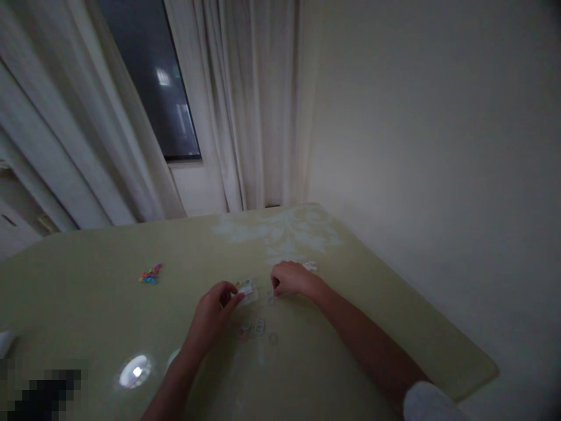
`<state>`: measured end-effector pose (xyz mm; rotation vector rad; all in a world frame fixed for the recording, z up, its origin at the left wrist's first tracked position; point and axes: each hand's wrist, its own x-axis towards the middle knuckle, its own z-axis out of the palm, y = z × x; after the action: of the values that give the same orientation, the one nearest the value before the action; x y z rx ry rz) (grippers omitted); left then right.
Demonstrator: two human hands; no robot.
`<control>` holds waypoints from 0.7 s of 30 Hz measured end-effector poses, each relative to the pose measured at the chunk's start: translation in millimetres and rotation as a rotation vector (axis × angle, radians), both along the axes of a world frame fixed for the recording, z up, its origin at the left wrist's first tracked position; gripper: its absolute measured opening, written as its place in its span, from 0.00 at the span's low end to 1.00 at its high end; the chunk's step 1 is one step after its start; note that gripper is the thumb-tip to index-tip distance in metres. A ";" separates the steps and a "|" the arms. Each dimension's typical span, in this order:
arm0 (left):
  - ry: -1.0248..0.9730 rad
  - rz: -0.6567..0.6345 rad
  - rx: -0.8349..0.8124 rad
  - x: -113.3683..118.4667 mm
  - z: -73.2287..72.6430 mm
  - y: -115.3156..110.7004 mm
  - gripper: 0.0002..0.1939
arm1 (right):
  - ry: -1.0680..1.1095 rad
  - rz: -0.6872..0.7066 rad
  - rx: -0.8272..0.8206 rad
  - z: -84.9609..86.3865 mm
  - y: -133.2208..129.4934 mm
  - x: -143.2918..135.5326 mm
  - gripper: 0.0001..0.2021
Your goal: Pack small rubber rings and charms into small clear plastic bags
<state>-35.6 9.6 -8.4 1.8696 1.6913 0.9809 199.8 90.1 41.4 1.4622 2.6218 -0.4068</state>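
Note:
My left hand point(214, 310) has thumb and fingers closed at the near-left side of a small clear case point(249, 290) with a white label and some small round things in it. The case lies on the table. To its right, my right hand point(287, 278) is held in a pinch, fingertips pointing down close to the tabletop. Small pale rings point(270, 299) lie just under those fingertips; whether one is held is too small to tell. Closer to me, between the forearms, lie several more rings point(260, 326), some clear, some pinkish, and a single ring point(273, 338).
A pile of small bright-coloured pieces point(151, 273) sits left on the green-tinted table point(87, 304). White bits point(311, 265) lie beyond my right wrist. Light glares off the surface point(135, 371) near me. A wall point(438, 146) borders the right edge; curtains point(254, 105) hang behind.

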 end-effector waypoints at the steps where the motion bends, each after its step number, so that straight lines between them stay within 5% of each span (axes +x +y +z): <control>1: 0.016 -0.055 -0.016 1.7 2.5 -1.5 0.16 | -0.008 0.002 -0.010 0.2 -1.3 -0.9 0.10; 5: 0.100 -0.292 -0.091 13.9 4.6 -7.5 0.12 | -0.032 0.023 -0.049 2.9 -5.7 -3.4 0.12; 10: 0.162 -0.410 -0.150 26.0 -3.0 -10.2 0.12 | -0.057 0.050 -0.044 2.2 -9.1 -4.3 0.11; 18: 0.102 -0.379 -0.090 23.3 -4.4 -9.3 0.10 | -0.076 0.134 0.029 -0.2 -13.1 -7.4 0.11; 21: 0.036 -0.299 -0.044 25.1 -2.3 -9.4 0.09 | 0.077 0.147 -0.039 8.5 -7.4 1.9 0.08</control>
<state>-10.5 0.2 -10.7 2.0457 1.3858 0.7873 201.7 82.7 49.8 1.2569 2.7417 -0.5041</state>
